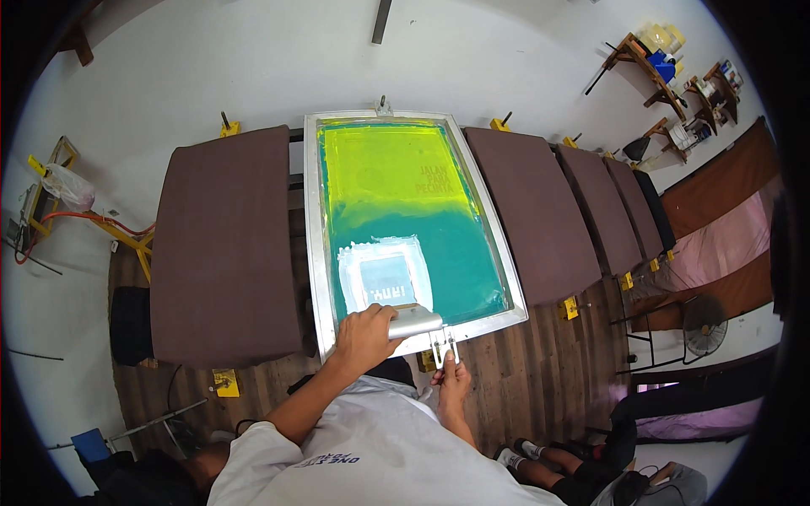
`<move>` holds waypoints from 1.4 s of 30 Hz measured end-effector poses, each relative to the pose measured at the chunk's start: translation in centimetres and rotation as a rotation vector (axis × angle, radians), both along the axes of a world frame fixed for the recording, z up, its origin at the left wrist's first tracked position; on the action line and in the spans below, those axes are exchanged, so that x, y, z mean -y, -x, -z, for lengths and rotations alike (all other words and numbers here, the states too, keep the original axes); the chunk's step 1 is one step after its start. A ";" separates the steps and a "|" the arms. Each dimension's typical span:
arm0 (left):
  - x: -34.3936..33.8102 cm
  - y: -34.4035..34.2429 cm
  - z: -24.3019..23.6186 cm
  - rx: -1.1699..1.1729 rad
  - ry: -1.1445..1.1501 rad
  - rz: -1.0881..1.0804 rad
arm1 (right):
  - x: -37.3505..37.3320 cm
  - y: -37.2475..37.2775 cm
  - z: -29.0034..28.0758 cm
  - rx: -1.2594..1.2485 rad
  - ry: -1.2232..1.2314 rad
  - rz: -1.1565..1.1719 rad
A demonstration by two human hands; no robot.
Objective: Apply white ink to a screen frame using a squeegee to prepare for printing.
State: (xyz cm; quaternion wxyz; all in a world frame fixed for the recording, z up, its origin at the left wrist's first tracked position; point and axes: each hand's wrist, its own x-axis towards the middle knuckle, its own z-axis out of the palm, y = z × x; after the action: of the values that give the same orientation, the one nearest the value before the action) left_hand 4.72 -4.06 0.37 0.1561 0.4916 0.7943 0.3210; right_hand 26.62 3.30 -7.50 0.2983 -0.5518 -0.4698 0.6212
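Note:
A screen-printing frame (317, 194) with aluminium edges holds teal mesh, smeared lime-yellow over the far half and white round a small stencil area (384, 270) near me. My left hand (363, 336) is closed on a silver squeegee (415, 320) lying along the frame's near end, over the white patch's lower edge. Just right of it, my right hand (451, 379) is below the near edge, thumb raised and fingers curled at a metal hinge bracket (439, 346). What the curled fingers grip is partly hidden.
Brown padded pallets (219, 244) flank the frame, several to the right (531, 219), with yellow brackets (226, 384). Wall shelves (633, 63) hold containers. A fan (705, 326) stands right. Other people (540, 460) are at the lower edges, one at left (202, 464). A bagged item (67, 187) hangs left.

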 end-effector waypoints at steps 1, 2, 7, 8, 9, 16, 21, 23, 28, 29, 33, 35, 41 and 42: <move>0.0 0.0 0.1 0.003 -0.002 -0.003 | 0.0 0.1 0.0 -0.001 0.000 -0.002; 0.0 0.0 0.2 0.005 -0.004 -0.005 | 0.0 0.1 -0.1 0.004 -0.005 0.000; 0.0 0.0 0.2 0.006 0.001 -0.004 | 0.1 0.1 -0.3 0.016 -0.004 0.001; 0.0 0.0 0.2 0.008 0.007 -0.003 | 0.1 0.1 -0.4 0.020 -0.010 0.000; -0.1 0.0 0.3 0.008 0.008 -0.002 | 0.1 0.2 -0.4 0.025 -0.016 0.000; -0.1 0.2 0.0 0.001 0.005 -0.002 | 0.1 0.1 -0.4 0.037 -0.037 -0.012; -0.2 0.4 -0.2 0.018 0.011 0.029 | 0.1 0.3 -0.8 0.070 -0.019 -0.004; -0.2 0.5 -0.3 0.019 0.041 0.026 | 0.1 0.3 -0.7 0.069 -0.019 -0.001; 0.0 0.4 -0.2 0.014 0.011 0.028 | 0.1 0.0 -0.2 0.040 -0.026 -0.002; 0.0 0.4 -0.2 0.013 0.008 0.028 | 0.0 0.1 -0.2 0.032 -0.017 0.001; -0.2 0.4 -0.1 0.028 0.029 0.037 | -0.1 -0.1 -0.4 0.003 0.033 -0.005; -0.1 0.2 0.0 0.026 0.016 0.035 | -0.4 -0.2 -0.5 -0.006 0.056 -0.013; 0.2 -0.4 0.8 -0.009 0.048 0.029 | -1.0 -1.1 -0.4 0.051 0.137 -0.102; 0.3 -0.6 0.9 -0.001 0.054 0.027 | -1.0 -1.3 -0.3 0.041 0.168 -0.118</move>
State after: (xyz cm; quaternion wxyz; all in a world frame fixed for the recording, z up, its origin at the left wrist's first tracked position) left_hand 5.32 -4.34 -0.58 0.1729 0.4981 0.7961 0.2971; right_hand 27.89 4.28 -7.17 0.2041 -0.5587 -0.4537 0.6636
